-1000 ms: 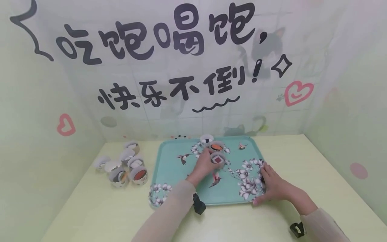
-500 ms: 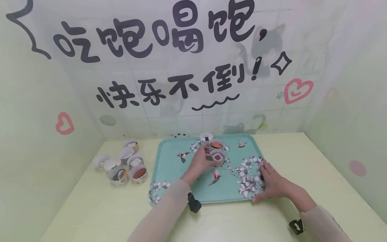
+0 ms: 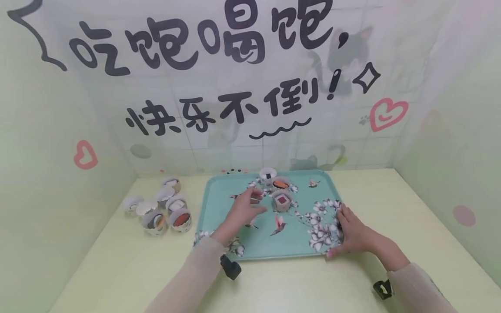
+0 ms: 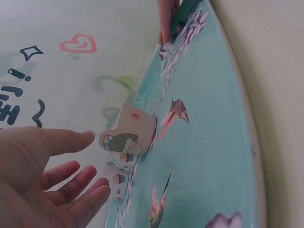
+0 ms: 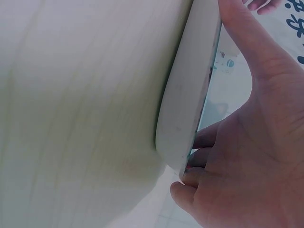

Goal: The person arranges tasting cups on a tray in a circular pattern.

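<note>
My left hand [image 3: 242,212] hovers over the turquoise tray [image 3: 219,200], fingers loosely spread and holding nothing. Just right of its fingertips stands a small paper cup [image 3: 282,201] holding a white sushi-like piece with a dark red square. In the left wrist view this cup [image 4: 130,130] has a scalloped rim and a cartoon print, with a gap between it and the hand. Behind it are a cup [image 3: 280,184] with an orange-topped piece and a cup [image 3: 268,176] with a black-and-white one. My right hand [image 3: 358,234] grips the tray's near right corner, thumb at the front edge and fingers over the side rim.
Left of the tray, several more paper cups [image 3: 156,224] with sushi-like pieces stand bunched on the pale table [image 3: 117,269]. One near cup [image 3: 181,219] holds an orange-red piece. A printed curtain [image 3: 242,152] closes off the back, with side panels left and right.
My left hand has let go of the cup with the dark red square and drawn back to the left, its fingers opening. The cup stays on the tray. The right hand keeps its place.
</note>
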`<act>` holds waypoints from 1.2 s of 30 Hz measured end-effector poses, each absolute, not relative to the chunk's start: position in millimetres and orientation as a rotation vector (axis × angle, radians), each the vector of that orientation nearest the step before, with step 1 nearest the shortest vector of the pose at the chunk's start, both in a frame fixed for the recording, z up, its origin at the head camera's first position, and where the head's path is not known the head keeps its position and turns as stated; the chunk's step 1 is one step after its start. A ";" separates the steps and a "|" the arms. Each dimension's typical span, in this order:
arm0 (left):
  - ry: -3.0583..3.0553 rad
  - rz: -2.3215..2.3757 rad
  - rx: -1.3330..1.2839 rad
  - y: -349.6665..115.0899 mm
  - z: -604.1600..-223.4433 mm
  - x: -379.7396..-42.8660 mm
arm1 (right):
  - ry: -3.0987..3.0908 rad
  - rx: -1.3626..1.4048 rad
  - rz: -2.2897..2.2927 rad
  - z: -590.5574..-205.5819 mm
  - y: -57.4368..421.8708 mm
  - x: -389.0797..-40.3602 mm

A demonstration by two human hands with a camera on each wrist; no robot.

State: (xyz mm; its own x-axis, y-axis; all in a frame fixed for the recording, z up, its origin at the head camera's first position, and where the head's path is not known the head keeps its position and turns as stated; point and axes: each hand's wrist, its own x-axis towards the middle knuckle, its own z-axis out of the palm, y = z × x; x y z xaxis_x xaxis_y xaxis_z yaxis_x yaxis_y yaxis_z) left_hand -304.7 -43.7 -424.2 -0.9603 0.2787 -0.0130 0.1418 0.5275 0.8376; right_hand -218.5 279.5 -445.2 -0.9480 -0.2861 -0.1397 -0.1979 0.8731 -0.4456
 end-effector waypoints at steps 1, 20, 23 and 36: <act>2.615 1.422 0.365 -47.6 -423.7 -303.4 | 2.842 -0.370 -0.646 -445.0 279.8 -218.5; 2.700 1.425 0.304 -151.1 -413.0 -271.2 | 2.828 -0.353 -0.638 -443.9 282.0 -215.7; 2.715 1.435 0.291 -168.4 -406.6 -265.1 | 2.837 -0.358 -0.627 -443.4 281.3 -216.8; 2.962 1.279 0.205 -249.0 -397.4 -242.1 | 2.824 -0.329 -0.639 -443.8 280.4 -220.9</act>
State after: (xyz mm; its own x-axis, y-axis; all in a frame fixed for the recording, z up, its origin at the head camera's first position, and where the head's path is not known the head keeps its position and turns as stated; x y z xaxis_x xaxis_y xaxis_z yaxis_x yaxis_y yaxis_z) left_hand -242.1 -249.0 -397.4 -0.9879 0.0799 0.1332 0.1517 0.6797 0.7177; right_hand -220.9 280.4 -443.8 -0.9491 -0.2653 -0.1699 -0.1664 0.8800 -0.4449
